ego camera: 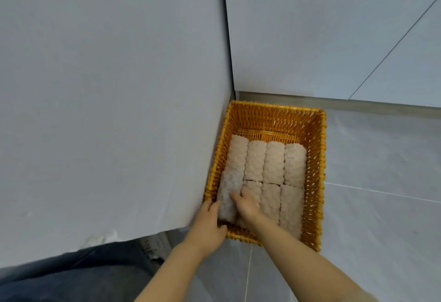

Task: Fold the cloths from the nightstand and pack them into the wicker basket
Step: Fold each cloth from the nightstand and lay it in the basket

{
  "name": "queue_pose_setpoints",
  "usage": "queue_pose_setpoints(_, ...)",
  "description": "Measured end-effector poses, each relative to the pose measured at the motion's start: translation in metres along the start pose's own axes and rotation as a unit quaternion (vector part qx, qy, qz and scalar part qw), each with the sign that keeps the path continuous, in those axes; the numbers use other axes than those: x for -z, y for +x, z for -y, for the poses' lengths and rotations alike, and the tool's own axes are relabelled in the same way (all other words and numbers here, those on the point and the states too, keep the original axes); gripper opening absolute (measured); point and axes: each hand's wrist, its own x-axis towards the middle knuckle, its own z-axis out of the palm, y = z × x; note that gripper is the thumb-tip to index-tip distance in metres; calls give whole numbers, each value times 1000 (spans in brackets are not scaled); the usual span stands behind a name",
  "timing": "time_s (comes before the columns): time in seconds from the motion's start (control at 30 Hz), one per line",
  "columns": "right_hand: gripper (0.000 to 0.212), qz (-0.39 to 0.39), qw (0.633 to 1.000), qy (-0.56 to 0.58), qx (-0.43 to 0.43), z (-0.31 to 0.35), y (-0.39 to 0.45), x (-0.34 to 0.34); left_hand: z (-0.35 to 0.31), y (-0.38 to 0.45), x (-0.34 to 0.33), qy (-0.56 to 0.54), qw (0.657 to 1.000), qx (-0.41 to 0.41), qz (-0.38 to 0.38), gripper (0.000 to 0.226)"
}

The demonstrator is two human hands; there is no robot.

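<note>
1. My left hand (208, 218) reaches over the near left corner of the basket, its fingers curled against the left side of a folded cloth (228, 196); the thumb lies over the near rim.
2. My right hand (247, 203) is inside the basket with its fingers nearly straight, laid flat along the right side of that same cloth, so the cloth sits squeezed between my two hands. The palm rests on the neighbouring cloth in the near row.
3. The cloth between my hands is a fluffy, pale grey-pink bundle, standing in the near left corner of the basket, touching the left wall.
4. The other folded cloths (274, 165) fill most of the basket floor: a far row of four bundles side by side, and a near row of three more to the right of the one I am holding. They press against each other, pale pink and nubbly.
5. The wicker basket (315, 158) is orange-yellow and rectangular, with open upright weave. A strip of its woven floor shows bare at the far end, beyond the far row.
6. The basket stands on the floor (381, 206), which is pale grey tile with thin joints.
7. Just left of the basket, touching or nearly touching its left wall, rises a large pale grey flat surface (107, 110) that fills the left half of the view.
8. Beyond the basket is a grey wall (334, 39) with a darker skirting strip along its foot.
9. At the near left, my leg in dark blue trousers (71, 277) shows below the grey surface.
</note>
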Motion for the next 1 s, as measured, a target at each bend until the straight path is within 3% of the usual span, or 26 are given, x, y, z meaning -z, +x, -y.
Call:
queue_pose_setpoints(0.07, 34, -73, 979, -174, 82, -5, 3, 0, 1, 3, 0, -2, 1000, 9, 6, 68)
queue_pose_setpoints(0.1, 37, -84, 972, -193, 104, -4, 0, -1, 1, 5, 2, -17, 1000, 10, 4, 67)
queue_pose_setpoints(0.23, 74, -7, 980, -134, 150, -6, -3, 3, 2, 7, 6, -36, 999, 11, -7, 65)
queue_pose_setpoints(0.33, 74, 20, 983, -122, 132, -8, 0, 6, 4, 6, 4, -16, 1000, 18, 5, 66)
queue_pose_setpoints(0.47, 69, -8, 985, -136, 110, -5, -2, 5, 6, 4, 4, -21, 1000, 19, 3, 64)
queue_pose_setpoints(0.6, 77, 0, 991, -95, 97, -8, -2, 10, 4, 0, 8, -14, 1000, 13, -6, 59)
queue_pose_setpoints(0.87, 35, -37, 985, -87, 142, 12, -83, 46, -12, -26, 20, -14, 999, -16, -37, 37)
queue_pose_setpoints(1.0, 28, -24, 980, -56, 188, 32, -136, 54, -36, -54, 32, -73, 995, -32, -52, 29)
